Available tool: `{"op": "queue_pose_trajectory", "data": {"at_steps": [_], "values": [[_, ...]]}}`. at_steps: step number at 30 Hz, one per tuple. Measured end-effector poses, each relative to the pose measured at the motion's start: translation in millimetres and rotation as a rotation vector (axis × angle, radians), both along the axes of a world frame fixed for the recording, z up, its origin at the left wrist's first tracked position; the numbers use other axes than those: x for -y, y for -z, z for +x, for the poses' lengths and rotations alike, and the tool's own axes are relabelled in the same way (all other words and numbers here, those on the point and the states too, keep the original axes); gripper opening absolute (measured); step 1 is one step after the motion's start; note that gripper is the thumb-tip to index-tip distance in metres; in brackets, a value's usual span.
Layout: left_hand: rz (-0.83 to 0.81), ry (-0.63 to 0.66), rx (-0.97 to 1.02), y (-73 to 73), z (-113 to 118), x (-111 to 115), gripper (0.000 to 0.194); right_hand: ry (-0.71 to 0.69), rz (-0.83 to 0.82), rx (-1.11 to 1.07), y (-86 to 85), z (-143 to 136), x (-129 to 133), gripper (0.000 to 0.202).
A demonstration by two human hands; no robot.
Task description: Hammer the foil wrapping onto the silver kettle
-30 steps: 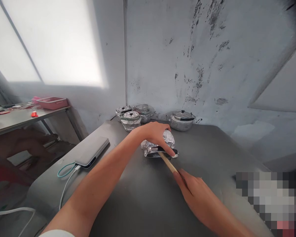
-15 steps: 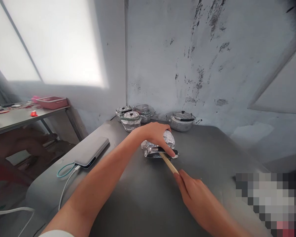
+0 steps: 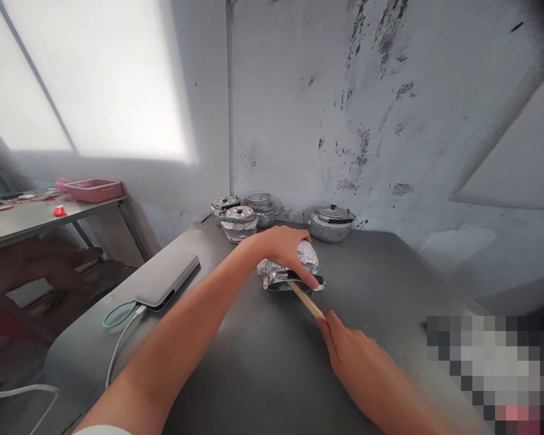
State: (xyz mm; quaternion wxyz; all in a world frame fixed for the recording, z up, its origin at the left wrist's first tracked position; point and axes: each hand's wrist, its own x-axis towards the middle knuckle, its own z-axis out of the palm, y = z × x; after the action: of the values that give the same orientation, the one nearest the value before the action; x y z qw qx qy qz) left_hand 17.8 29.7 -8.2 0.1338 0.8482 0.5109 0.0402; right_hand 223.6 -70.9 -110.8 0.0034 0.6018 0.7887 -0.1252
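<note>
My left hand [image 3: 290, 251] is wrapped over a small pot [image 3: 308, 256] covered in crinkled foil, which lies tipped with its mouth facing me. A black handle [image 3: 315, 279] crosses the rim under my thumb. My right hand [image 3: 342, 344] is closed round a light wooden stick [image 3: 309, 301]. The far end of that stick reaches inside the pot's mouth, so its tip is hidden.
Behind stand several small metal pots, among them a foil-wrapped one [image 3: 239, 225] and a lidded one [image 3: 332, 223]. A power bank [image 3: 168, 281] with cables lies on the grey table [image 3: 254, 374] at left. A side table holds a pink basket [image 3: 95, 190].
The view has shifted very slightly. Both hands keep their hold on the pot and the stick, with hardly any visible movement.
</note>
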Motion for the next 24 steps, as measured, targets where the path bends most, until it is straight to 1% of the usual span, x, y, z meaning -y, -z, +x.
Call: {"op": "queue_pose_trajectory", "data": {"at_steps": [2, 5, 9, 16, 20, 24], "values": [[0.001, -0.006, -0.012, -0.4, 1.0, 0.6, 0.116, 0.015, 0.035, 0.043, -1.2, -1.6, 0.3, 0.032], [-0.002, -0.007, -0.022, -1.1, 2.1, 1.3, 0.116, 0.018, 0.070, 0.026, -1.5, -1.8, -0.3, 0.034], [-0.005, 0.004, -0.015, -0.5, 1.4, 0.1, 0.117, 0.036, 0.068, -0.011, 0.9, 0.1, -1.0, 0.036], [0.007, 0.003, -0.004, 1.6, 0.2, -2.4, 0.117, 0.030, 0.066, 0.010, 2.4, 0.5, -1.7, 0.036], [0.006, -0.005, -0.010, 0.0, 0.7, 0.3, 0.117, 0.036, 0.101, 0.012, 2.2, 1.5, -4.4, 0.037], [0.002, -0.004, -0.011, -0.6, 0.4, 0.9, 0.118, 0.033, 0.069, 0.013, 1.4, 4.0, -7.2, 0.039]]}}
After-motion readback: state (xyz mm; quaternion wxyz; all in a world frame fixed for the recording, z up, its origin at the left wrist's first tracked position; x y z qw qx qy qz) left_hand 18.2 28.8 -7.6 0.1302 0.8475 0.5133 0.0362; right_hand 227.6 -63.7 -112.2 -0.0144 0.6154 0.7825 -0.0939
